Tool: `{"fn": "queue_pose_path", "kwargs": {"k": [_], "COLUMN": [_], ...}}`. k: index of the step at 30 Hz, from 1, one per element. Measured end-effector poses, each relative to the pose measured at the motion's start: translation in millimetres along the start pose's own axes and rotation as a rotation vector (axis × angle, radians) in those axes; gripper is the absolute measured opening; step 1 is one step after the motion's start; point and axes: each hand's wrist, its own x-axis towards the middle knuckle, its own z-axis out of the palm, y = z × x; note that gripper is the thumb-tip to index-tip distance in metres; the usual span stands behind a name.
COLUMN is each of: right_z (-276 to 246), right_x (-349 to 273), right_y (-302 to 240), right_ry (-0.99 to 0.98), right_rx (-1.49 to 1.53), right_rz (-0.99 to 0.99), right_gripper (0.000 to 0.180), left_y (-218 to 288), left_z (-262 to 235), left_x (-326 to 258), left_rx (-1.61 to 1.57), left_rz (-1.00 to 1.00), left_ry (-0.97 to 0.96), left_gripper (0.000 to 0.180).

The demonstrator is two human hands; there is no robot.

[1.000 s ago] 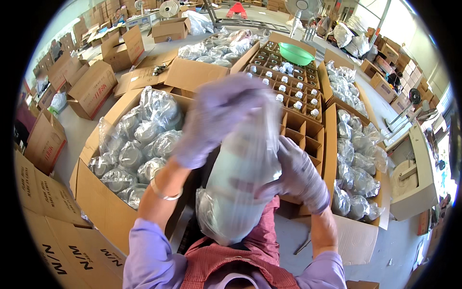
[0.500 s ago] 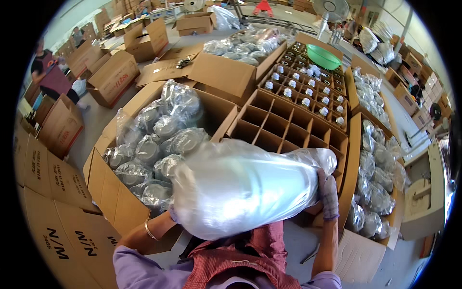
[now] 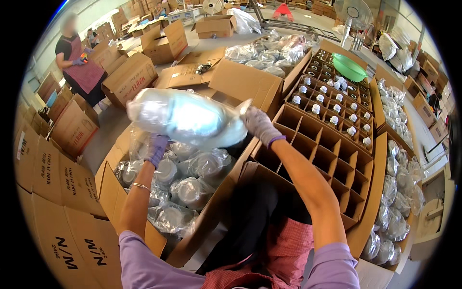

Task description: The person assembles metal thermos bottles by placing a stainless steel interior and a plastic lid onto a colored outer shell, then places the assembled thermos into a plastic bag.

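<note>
Overhead, both gloved hands hold a clear plastic bag [image 3: 187,117] of pale rounded ware above the open carton of bagged jars [image 3: 180,188]. Left hand [image 3: 156,148] clamped on its underside; right hand [image 3: 260,124] gripping the twisted end. Divided carton [image 3: 332,159] just right, some cells holding capped bottles [image 3: 332,108]
</note>
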Motion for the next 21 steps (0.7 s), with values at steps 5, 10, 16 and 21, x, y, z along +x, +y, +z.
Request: {"fn": "queue_pose_path", "kwargs": {"k": [5,10,16,21], "right_z": [4.8,-11.8,40.5,43.9], "right_x": [-48.6,-45.7,-23.6,-11.3], "right_y": [-2.4,33.6,77.3,122.2], "right_ry": [-0.34,0.022,-0.115,-0.16], "right_rx": [-0.291,0.422,0.907,1.322], "right_rz": [-0.266,0.191,0.744,1.011], "right_gripper": [0.032,0.034,0.084,0.126], "left_y": [-21.1,-111.4,-130.5,16.6], "left_z": [48.7,103.9,143.4,61.5], "left_x": [5.5,24.8,35.8,28.2], "left_rx": [0.182,1.186,0.969,0.305], "left_rz": [0.043,0.274,-0.122,-0.036], "left_ry": [-0.393,-0.927,-1.034,-0.827], "left_gripper": [0.029,0.043,0.047,0.047]}}
